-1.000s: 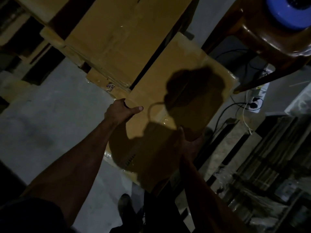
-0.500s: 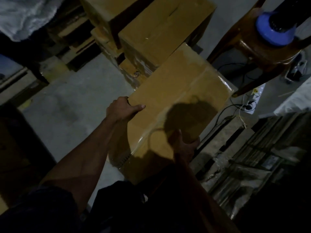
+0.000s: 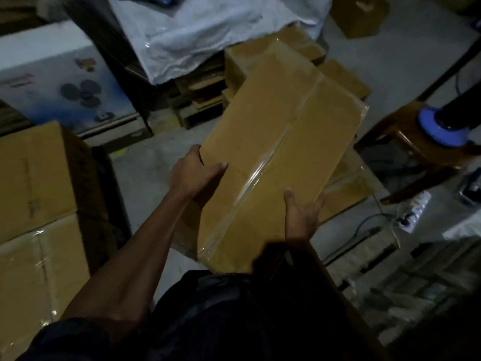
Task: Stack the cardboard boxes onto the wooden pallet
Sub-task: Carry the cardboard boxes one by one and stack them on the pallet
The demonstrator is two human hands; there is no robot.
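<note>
I carry a long taped cardboard box (image 3: 276,142) in front of my body, tilted away from me. My left hand (image 3: 194,173) grips its near left corner, thumb on top. My right hand (image 3: 300,216) holds its near right edge, thumb up on the top face and fingers under the side. Beyond the carried box, other cardboard boxes (image 3: 235,62) sit on the wooden pallet (image 3: 197,100), which shows its slats at the left. More boxes lie low under the carried one at the right (image 3: 346,183).
Two stacked large boxes (image 3: 33,204) stand at my left. A white cloth (image 3: 208,29) covers goods behind the pallet. A brown stool (image 3: 416,144) with a blue-based fan stands at the right, with cables and a power strip (image 3: 413,212) on the concrete floor.
The box has risen and swung to point further away from me over the stacked boxes. My view has lifted, bringing the left box stack and the white cloth into sight.
</note>
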